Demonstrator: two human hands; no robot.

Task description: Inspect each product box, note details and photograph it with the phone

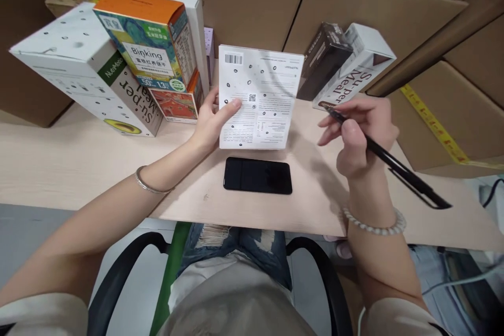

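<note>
My left hand [212, 118] grips the left edge of a white printed box [271, 100], thumb on its front face. The face shows a barcode at its top left, a QR code, small black ring shapes and fine text. In my right hand [364, 134] a black pen [405, 170] is held between thumb and fingers. The pen's tip points left toward the box but is apart from it, and its clip end sticks out at the lower right. A black phone [258, 176] lies on the table just below the box, touched by neither hand.
On the left stand a large white Su-per Meal box [63, 60] and an orange Binking box [145, 58]. A dark brown box [325, 60] and another white Su-per Meal box [356, 68] stand at the back right. Cardboard cartons [240, 0] wall the table [71, 163] in behind.
</note>
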